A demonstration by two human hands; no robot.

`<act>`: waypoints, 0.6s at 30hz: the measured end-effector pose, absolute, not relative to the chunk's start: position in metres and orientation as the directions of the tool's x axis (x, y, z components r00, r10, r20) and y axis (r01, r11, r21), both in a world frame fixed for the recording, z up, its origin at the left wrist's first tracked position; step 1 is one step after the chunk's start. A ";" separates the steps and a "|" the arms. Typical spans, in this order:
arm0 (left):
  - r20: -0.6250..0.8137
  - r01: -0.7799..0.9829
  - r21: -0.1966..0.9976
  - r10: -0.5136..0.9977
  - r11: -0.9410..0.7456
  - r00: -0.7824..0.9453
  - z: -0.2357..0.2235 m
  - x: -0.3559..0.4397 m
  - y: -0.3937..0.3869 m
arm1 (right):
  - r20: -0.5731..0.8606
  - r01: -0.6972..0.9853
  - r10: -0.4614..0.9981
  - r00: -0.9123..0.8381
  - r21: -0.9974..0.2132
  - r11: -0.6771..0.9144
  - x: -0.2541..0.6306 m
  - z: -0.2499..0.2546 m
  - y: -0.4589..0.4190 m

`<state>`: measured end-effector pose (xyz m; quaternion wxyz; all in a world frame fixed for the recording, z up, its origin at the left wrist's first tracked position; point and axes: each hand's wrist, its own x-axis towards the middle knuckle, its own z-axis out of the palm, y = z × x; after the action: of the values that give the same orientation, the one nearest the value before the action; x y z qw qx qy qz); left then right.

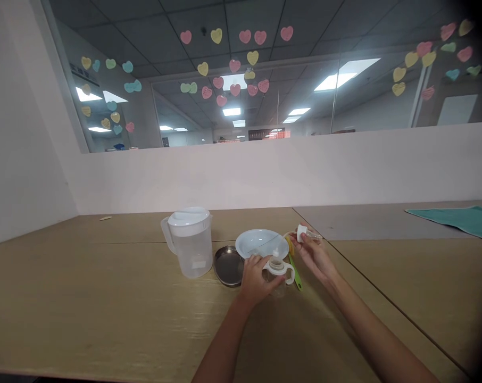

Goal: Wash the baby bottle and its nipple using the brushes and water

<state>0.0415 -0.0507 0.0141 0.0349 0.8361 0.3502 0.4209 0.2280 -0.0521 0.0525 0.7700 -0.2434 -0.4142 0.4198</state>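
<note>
My left hand [255, 276] is wrapped round a small clear bottle with white handles [280, 270] that stands on the wooden table [105, 298]. My right hand [313, 249] is raised just right of it and pinches a small white cap with a clear piece [305, 233] between its fingertips. A white plate [259, 242] lies right behind the bottle. A green-handled brush with a yellow part [293, 266] lies between my two hands.
A clear plastic pitcher with a white lid [190, 242] stands left of the plate. A round metal dish [228, 265] lies beside it. A teal cloth [460, 219] lies at the far right. A white wall with a window rises behind the table.
</note>
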 end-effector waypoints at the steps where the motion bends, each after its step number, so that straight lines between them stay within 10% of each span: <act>1: 0.680 0.556 0.351 0.613 -0.754 0.402 0.015 0.041 -0.051 | 0.434 -0.449 0.842 0.319 -0.713 0.538 0.228 0.051 -0.050; 12: 0.683 0.540 0.366 0.613 -0.758 0.397 0.014 0.041 -0.051 | 0.281 -0.469 0.878 0.389 -0.760 0.451 0.218 0.003 -0.019; 18: 0.672 0.553 0.371 0.627 -0.746 0.394 0.014 0.041 -0.050 | 0.376 -0.168 0.808 0.453 -0.855 0.491 0.227 -0.005 -0.010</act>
<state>0.0408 -0.0501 0.0135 0.0436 0.8338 0.3537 0.4216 0.2269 -0.0101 -0.0052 0.7586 -0.3886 -0.4123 0.3216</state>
